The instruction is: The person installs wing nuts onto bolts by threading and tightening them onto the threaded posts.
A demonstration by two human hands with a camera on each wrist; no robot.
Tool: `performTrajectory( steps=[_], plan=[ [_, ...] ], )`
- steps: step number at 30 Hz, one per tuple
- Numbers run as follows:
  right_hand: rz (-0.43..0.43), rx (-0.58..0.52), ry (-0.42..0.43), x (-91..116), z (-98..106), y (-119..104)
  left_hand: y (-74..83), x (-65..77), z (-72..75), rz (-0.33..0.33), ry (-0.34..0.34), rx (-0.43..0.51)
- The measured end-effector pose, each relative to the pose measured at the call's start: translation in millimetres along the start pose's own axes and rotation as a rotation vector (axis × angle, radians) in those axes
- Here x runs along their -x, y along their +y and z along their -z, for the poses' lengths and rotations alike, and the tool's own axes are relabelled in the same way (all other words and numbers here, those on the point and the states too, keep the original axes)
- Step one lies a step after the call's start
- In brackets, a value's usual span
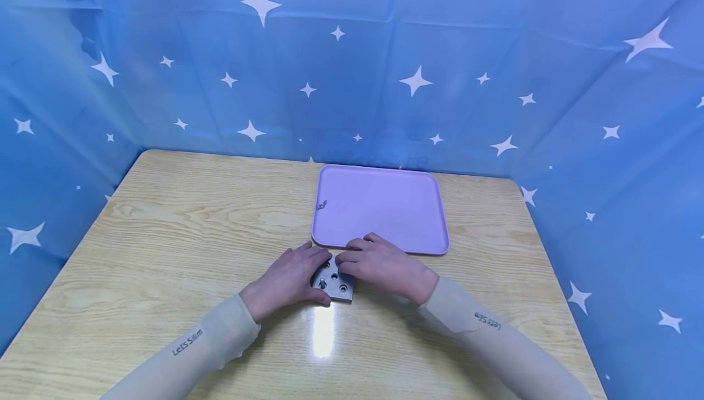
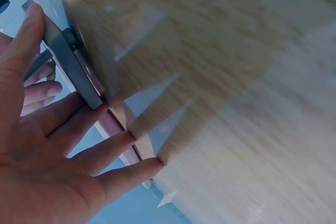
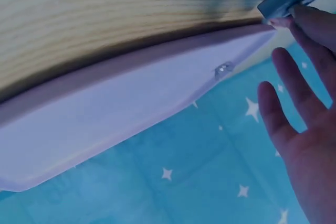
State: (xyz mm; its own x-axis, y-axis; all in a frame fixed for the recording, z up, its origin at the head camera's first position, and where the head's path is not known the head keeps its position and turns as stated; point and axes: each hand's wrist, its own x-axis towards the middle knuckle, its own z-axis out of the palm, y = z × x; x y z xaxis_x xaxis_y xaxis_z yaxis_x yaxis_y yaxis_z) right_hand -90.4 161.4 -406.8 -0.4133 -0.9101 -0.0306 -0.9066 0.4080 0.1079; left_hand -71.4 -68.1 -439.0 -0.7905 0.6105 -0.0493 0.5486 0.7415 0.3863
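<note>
A grey metal plate (image 1: 333,290) with several holes lies close over the table in the head view, with a short bolt (image 1: 322,284) standing at its near left. My left hand (image 1: 291,281) holds the plate by its left side, thumb at the near edge and fingers at the far edge; in the left wrist view its other fingers (image 2: 131,174) spread down to the tabletop. My right hand (image 1: 379,265) bends over the plate's far right corner, with thumb and forefinger meeting there. From the right wrist, the other fingers (image 3: 291,85) stand away from the plate.
Just beyond the hands lies a shallow purple tray (image 1: 385,207) with a small cluster of metal pieces (image 1: 321,205) at its left edge. The wooden table (image 1: 220,204) runs back to a blue star-patterned curtain (image 1: 363,107), which also flanks both sides.
</note>
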Motion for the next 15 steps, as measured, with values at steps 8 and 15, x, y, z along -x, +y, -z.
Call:
performTrajectory(
  steps=[8, 15],
  plan=[
    [-0.058, 0.052, 0.057, -10.5, -11.3, -5.4, 0.6, -0.2, 0.0, -0.003, 0.007, -0.005],
    [-0.234, 0.017, 0.160, -20.8, -19.2, -17.9, 1.7, 0.4, 0.9, -0.009, 0.010, 0.004]
  ],
)
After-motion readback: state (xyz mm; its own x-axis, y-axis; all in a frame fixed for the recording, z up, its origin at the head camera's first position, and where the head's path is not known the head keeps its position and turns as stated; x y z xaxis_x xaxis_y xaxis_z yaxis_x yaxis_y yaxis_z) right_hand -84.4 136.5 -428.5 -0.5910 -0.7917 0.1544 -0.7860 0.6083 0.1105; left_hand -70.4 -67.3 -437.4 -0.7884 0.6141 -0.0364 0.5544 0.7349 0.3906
